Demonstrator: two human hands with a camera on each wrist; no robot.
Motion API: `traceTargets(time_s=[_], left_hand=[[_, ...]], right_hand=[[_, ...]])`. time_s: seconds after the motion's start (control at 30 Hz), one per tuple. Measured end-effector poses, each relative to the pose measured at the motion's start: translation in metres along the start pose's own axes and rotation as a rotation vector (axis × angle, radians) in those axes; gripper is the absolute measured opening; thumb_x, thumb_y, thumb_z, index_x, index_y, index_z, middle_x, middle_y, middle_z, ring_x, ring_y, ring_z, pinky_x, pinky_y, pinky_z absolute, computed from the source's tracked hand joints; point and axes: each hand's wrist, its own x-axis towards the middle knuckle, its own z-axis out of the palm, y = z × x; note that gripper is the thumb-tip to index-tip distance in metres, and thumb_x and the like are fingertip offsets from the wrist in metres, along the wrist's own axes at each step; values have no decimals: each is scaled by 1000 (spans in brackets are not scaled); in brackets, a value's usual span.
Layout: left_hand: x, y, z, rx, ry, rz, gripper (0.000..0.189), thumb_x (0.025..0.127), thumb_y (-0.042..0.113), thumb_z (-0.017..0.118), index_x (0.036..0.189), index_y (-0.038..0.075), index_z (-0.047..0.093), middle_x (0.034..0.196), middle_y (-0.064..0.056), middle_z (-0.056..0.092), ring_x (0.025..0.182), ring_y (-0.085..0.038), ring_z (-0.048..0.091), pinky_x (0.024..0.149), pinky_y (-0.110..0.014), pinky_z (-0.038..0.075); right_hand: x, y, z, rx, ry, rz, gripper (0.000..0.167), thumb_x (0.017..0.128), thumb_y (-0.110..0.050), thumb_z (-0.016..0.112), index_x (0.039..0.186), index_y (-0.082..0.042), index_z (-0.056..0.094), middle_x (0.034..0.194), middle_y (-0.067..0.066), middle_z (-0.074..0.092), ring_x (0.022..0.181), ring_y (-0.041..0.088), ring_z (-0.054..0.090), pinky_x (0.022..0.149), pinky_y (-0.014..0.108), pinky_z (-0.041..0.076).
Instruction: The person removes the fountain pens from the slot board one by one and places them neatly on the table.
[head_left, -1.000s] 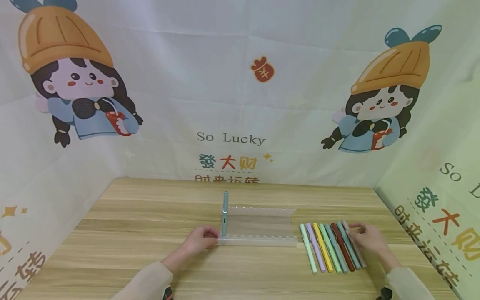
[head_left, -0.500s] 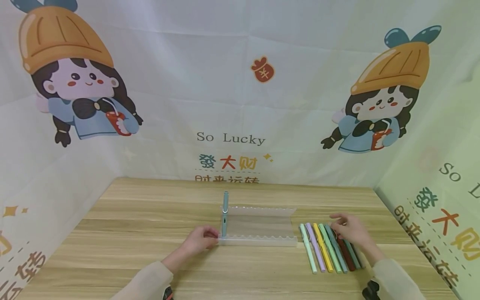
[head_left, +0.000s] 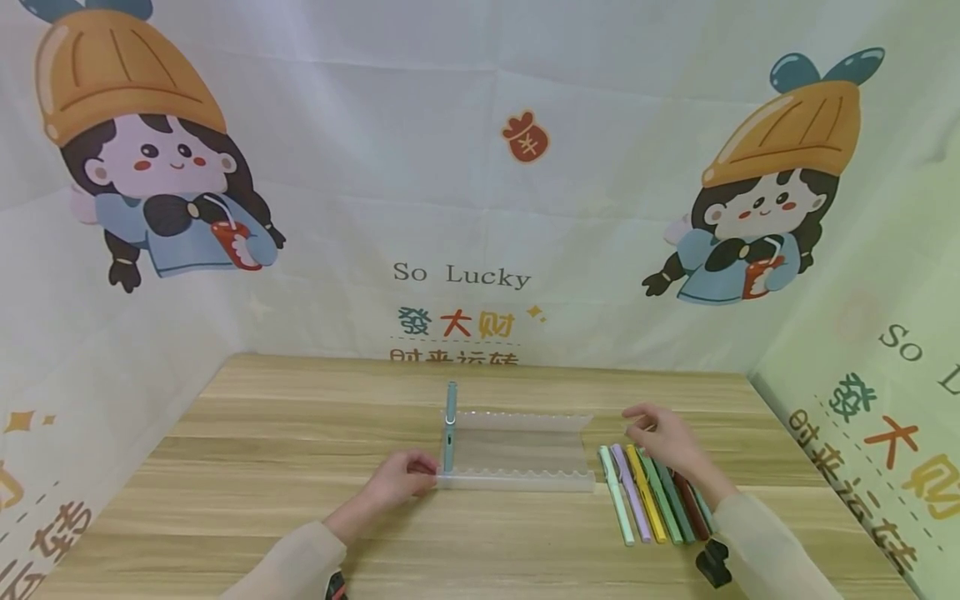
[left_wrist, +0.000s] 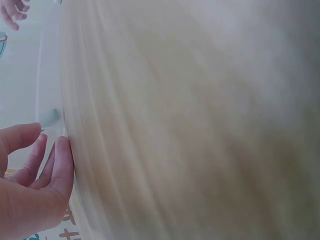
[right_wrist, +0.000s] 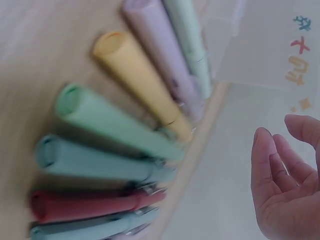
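In the head view a clear pen rack point(head_left: 517, 482) with scalloped edges lies mid-table. One blue-grey pen point(head_left: 450, 429) stands across its leftmost slot. My left hand point(head_left: 406, 479) is at the rack's left end; in the left wrist view its thumb and fingertips point(left_wrist: 62, 145) meet at the end of the clear rack. Right of the rack is a row of capped pens, among them mint point(head_left: 617, 497), purple point(head_left: 632, 497), yellow point(head_left: 647, 497) and dark red point(right_wrist: 95, 204). Above their far ends hovers my right hand point(head_left: 667, 437), holding nothing, thumb apart from fingers point(right_wrist: 264, 155).
A wood-grain table point(head_left: 315, 417) carries everything. Printed cloth point(head_left: 345, 167) stands behind it and along both sides. Bare tabletop point(head_left: 517, 550) shows in front of the rack.
My right hand has moved left and away from me, from the rightmost pens to above the green and yellow ones. The left hand, rack and pens look unmoved.
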Motion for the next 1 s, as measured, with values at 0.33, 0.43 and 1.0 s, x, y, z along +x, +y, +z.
traceTargets(time_s=[0.33,0.43,1.0], left_hand=[[0,0,-1,7,-3,21,16,80,-3,57,94,-11,55,80,-8,56,73,-18,55,64,-32,49],[1,-1,-1,7,-3,26,16,80,-3,57,94,-11,55,80,-8,56,74,-18,55,64,-32,49],[0,0,-1,4,-3,22,16,79,-3,58,93,-10,55,79,-7,56,73,-17,54,63,-32,49]], right_hand=[[15,-29,13,50,-31,-57,30,86,-9,52,114,1,53,90,17,58,74,31,57,64,39,50],[20,-36,17,54,-41,-74,29,86,-9,52,114,0,54,89,16,58,74,31,57,64,39,50],[42,-77,51,84,-54,-142,27,83,-7,56,109,-1,57,79,6,60,62,15,56,58,34,50]])
